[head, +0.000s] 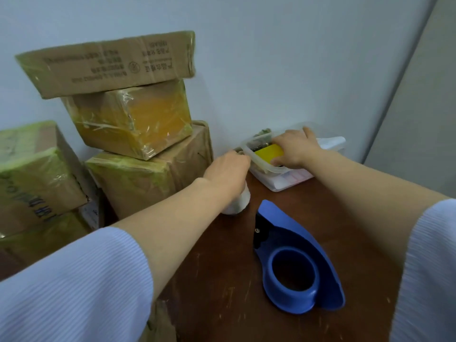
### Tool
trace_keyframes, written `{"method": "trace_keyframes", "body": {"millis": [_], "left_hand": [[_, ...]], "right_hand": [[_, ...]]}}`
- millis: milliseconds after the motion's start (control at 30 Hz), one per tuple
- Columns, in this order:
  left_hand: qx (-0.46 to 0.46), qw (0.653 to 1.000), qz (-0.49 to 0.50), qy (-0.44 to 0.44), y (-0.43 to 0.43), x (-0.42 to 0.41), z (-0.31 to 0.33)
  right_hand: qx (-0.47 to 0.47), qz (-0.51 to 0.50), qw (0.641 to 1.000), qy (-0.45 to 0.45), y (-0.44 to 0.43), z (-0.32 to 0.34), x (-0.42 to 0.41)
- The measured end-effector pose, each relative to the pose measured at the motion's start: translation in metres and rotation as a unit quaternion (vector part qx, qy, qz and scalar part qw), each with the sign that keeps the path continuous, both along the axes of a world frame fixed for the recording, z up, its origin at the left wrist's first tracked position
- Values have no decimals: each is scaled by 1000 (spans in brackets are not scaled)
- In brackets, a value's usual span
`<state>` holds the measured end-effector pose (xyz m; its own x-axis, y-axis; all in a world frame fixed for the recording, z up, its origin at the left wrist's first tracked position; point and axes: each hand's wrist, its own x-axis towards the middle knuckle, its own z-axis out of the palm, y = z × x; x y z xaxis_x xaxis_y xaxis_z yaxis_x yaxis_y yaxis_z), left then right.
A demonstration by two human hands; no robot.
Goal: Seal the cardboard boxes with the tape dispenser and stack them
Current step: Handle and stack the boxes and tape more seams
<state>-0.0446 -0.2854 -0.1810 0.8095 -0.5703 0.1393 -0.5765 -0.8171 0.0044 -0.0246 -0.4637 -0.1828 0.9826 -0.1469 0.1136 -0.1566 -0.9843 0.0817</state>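
Blue tape dispenser (pixel 292 234) points away (slightly leftward); right hand (pixel 293 149) grips yellow roll (pixel 267 153); left hand (pixel 227 171) unclear.

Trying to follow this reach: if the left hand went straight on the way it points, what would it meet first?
Probably the near left corner of the clear plastic container, just ahead of the left hand; whether its fingers already touch it is unclear.

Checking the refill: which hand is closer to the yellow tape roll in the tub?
Right. The right hand holds the yellow tape roll; the left hand is left of it, at the tub rim.
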Motion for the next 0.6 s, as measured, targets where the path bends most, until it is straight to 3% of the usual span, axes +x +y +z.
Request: {"method": "trace_keyframes", "body": {"millis": [133, 200, 333, 467, 600], "left_hand": [[-93, 989, -29, 111, -2, -8, -1], [-91, 981, -44, 168, -4, -14, -3], [-79, 977, -41, 194, -10, -10, -3], [-54, 969, -71, 232, -20, -7, 0], [-39, 964, -57, 257, -28, -3, -3]], "right_hand": [[-16, -4, 999, 36, -1, 13, 13], [-14, 18, 997, 77, -2, 20, 16], [2, 28, 994, 106, 2, 20, 16], [100, 28, 993, 59, 0, 25, 14], [270, 16, 963, -16, -8, 48, 6]]}}
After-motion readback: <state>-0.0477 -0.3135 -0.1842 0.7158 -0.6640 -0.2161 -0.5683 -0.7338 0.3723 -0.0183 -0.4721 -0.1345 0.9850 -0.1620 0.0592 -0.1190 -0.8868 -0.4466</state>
